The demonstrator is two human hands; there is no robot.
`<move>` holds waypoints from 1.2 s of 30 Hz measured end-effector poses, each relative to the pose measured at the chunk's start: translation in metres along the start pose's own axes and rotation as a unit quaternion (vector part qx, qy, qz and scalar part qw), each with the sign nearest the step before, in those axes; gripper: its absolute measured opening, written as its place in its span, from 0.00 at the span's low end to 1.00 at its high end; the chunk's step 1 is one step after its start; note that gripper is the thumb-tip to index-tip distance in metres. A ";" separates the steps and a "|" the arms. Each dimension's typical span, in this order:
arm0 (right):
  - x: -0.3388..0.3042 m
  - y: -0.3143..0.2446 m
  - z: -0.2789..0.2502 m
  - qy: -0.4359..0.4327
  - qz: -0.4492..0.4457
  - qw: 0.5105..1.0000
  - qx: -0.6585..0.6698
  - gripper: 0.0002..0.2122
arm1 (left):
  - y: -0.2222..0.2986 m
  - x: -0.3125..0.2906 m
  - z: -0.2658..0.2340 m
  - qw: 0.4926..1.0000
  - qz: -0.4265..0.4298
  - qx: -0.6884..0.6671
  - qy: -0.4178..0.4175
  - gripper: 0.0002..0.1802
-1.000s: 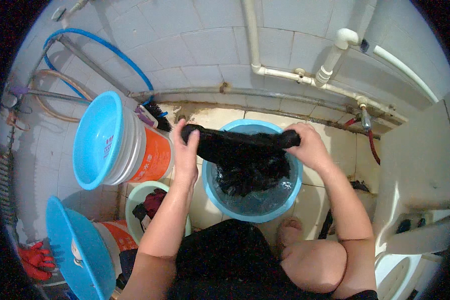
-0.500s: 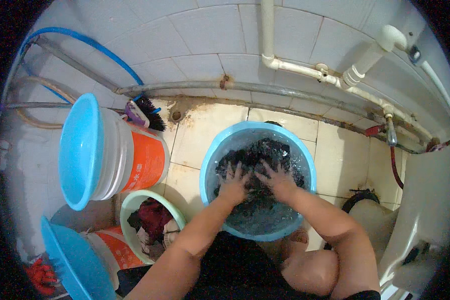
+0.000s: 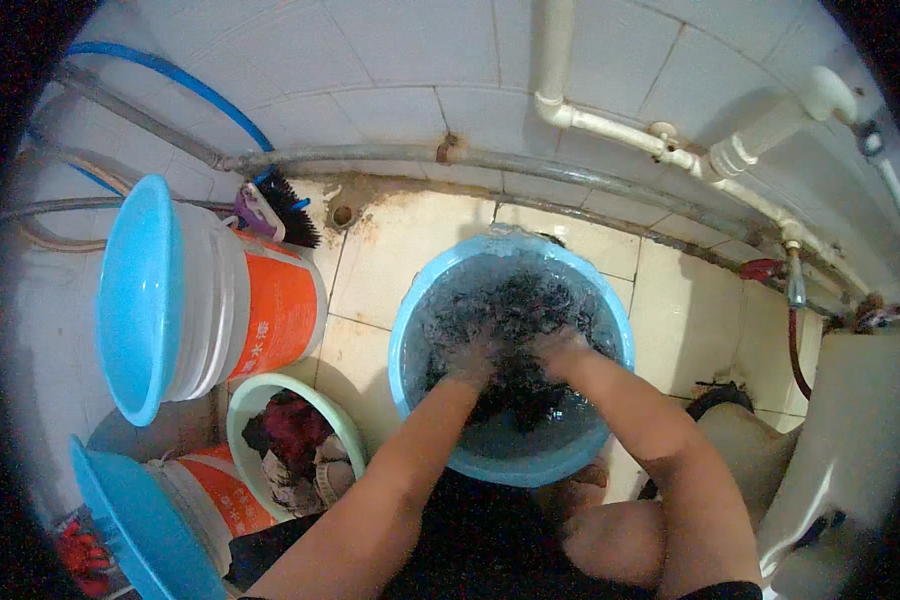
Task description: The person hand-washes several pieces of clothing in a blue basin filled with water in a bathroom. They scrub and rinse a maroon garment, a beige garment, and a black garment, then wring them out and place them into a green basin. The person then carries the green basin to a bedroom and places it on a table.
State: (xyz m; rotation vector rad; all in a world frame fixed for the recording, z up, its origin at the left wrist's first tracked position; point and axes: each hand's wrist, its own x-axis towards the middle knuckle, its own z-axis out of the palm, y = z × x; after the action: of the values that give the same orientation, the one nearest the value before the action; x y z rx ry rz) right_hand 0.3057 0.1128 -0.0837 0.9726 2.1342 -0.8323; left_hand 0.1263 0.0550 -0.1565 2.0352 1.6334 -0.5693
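A round light-blue basin [image 3: 402, 400] full of water stands on the tiled floor in front of me. Dark wet cloth [image 3: 515, 310] lies bunched in it, mostly under the rippling surface. My left hand [image 3: 473, 360] is pushed down into the water at the left side of the cloth. On its right side my right hand [image 3: 562, 352] presses in as well. The fingers of both hands are sunk in water and cloth, so whether they grip the cloth cannot be made out.
Left of the basin, a pale green tub [image 3: 350, 430] holds dark red and beige clothes. Two white-and-orange buckets [image 3: 280, 310] carry blue basins [image 3: 135, 300]. A brush [image 3: 290, 210] lies by the floor drain [image 3: 344, 215]. Pipes [image 3: 370, 153] line the wall; a toilet [image 3: 830, 420] stands right.
Both hands have gone from resting spread on the cloth to deeper under water. The cloth has sunk and spread, and water laps at the basin's far rim. The view has shifted slightly.
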 end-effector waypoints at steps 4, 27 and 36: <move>-0.045 0.020 -0.003 0.164 -0.040 0.935 0.311 0.24 | 0.001 -0.057 -0.093 0.992 -0.039 -0.115 -0.034 0.24; -0.318 -0.069 -0.141 0.766 -0.129 0.569 0.271 0.18 | -0.004 -0.273 -0.335 0.411 0.353 -0.771 0.336 0.24; -0.129 -0.046 -0.041 0.444 -0.036 0.857 0.261 0.26 | -0.009 -0.132 -0.155 0.827 0.060 -0.455 0.325 0.23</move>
State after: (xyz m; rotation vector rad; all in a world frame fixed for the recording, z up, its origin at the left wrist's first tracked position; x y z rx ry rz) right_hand 0.3239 0.0678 0.0512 1.8430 2.7675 -1.1901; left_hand 0.0951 0.0453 0.0449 1.5800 1.5988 0.9179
